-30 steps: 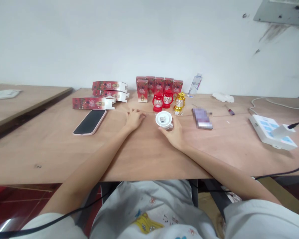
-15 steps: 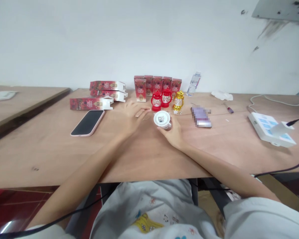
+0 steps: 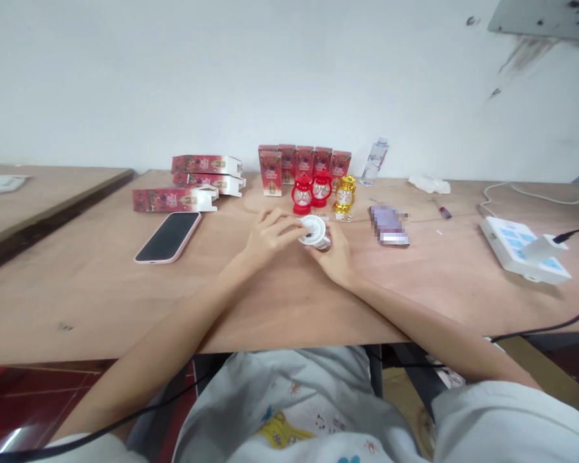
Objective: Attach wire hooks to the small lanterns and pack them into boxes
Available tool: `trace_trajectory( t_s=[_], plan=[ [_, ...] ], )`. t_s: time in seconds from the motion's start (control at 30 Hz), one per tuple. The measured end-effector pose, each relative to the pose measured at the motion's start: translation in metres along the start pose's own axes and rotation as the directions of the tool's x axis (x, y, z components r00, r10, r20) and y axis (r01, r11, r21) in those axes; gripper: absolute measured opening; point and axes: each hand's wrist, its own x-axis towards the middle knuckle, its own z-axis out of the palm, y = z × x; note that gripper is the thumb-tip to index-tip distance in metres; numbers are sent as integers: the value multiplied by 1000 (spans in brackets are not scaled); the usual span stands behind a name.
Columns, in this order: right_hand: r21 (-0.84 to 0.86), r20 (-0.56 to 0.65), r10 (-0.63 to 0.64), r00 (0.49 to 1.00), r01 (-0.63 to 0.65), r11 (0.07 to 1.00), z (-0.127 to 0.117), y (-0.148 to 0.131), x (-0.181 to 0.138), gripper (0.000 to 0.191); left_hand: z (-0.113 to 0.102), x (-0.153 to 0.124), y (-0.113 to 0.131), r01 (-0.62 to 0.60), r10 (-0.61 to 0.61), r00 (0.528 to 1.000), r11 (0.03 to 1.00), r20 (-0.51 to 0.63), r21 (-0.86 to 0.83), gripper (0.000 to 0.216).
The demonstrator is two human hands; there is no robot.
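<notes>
My right hand point(image 3: 336, 254) is closed around a white lantern point(image 3: 321, 243), held with its round base turned up towards me. A recess with a small dark part shows in the middle of the base. The fingertips of my left hand point(image 3: 273, 238) are pressed together over that recess. Whatever they pinch, if anything, is too small to make out. Just behind stand two red lanterns point(image 3: 302, 199) and a gold lantern point(image 3: 344, 195). Small clear bits point(image 3: 341, 217) lie in front of them.
Several red printed boxes point(image 3: 272, 173) stand by the wall, and more boxes point(image 3: 166, 199) lie at the left. A phone point(image 3: 168, 238), another phone point(image 3: 389, 225), a bottle point(image 3: 375, 161), a tissue point(image 3: 429, 184), a screwdriver point(image 3: 444, 211) and a power strip point(image 3: 511, 241) surround the hands.
My left hand has moved right from the table onto the lantern's base, its fingers drawing together. My right hand still holds the lantern in nearly the same place.
</notes>
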Motion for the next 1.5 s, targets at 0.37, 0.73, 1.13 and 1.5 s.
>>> trace_trajectory(
  t_s=[0.37,0.73,1.13,1.5],
  plan=[
    [-2,24,-28,999,28,1000,-1,-3,0,44,1,-1,0,-75,88,993,986,-83,147,23],
    [22,11,-17,1000,17,1000,0,2,0,45,-1,1,2,-283,316,939,935,-139,215,21],
    [134,-26,105,994,-100,986,0,3,3,52,7,-4,1,-202,204,979,966,5,160,51],
    [206,30,126,992,-129,970,0,-1,1,62,7,-6,-2,-95,95,995,991,-4,90,51]
  ],
)
